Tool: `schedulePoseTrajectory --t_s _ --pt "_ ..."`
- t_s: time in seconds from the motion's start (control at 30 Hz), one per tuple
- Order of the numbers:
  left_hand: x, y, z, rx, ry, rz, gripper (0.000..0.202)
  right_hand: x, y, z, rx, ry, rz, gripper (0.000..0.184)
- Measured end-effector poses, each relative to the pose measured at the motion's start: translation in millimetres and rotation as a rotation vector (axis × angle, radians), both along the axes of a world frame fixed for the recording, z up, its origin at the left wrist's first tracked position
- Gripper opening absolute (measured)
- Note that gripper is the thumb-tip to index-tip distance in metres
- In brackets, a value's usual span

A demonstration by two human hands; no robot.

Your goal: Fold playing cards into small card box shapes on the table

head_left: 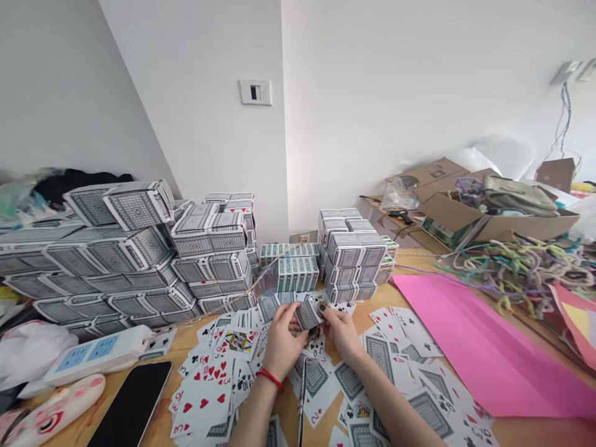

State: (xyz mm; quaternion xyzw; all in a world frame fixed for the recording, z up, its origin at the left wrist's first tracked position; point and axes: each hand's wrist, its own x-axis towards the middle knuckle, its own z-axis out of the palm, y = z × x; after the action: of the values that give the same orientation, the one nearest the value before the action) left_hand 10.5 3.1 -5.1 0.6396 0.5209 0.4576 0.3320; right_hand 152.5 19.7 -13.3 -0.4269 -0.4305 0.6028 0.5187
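A grey patterned playing card (308, 313), its back facing up, is held between my two hands above the middle of the table. My left hand (283, 335) grips its left edge with thumb and fingers. On the opposite side, my right hand (342, 332) pinches the right end. The card seems bent, but the fingers partly hide its shape. Loose playing cards (205, 394) lie spread beneath and around both hands, some face up and some face down. Just behind my hands stand green-and-white card packs (298, 274).
Stacked blocks made of cards (135, 248) rise at the left, with another stack (351, 254) behind right. A phone (133, 403) and a power strip (97, 354) lie at left. Pink paper (488, 347), tangled yarn (526, 273) and a cardboard box (503, 226) are at right.
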Motion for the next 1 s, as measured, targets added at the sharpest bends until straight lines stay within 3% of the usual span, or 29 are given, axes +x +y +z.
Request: schedulePoseTrajectory --t_s 0.1,0.33,0.53,0.73,1.0 --pt "-1 1 1.2 0.007 -0.004 0.071 0.046 1 -2 4.7 -0.036 0.167 0.080 0.029" --pt "-2 2 -1.7 0.058 -0.020 0.082 0.046 4 -2 4.2 -0.138 0.263 0.120 0.024" --pt "-5 0 -2.2 0.057 0.033 0.049 0.051 5 0 -2.6 -0.098 0.163 0.115 0.026" --pt "-3 -1 -1.9 0.063 0.060 0.064 0.051 4 4 -11.6 -0.026 0.043 0.024 0.026" --pt "-2 0 -1.6 0.069 0.031 0.146 0.048 -4 -6 0.8 0.118 -0.027 0.006 0.027"
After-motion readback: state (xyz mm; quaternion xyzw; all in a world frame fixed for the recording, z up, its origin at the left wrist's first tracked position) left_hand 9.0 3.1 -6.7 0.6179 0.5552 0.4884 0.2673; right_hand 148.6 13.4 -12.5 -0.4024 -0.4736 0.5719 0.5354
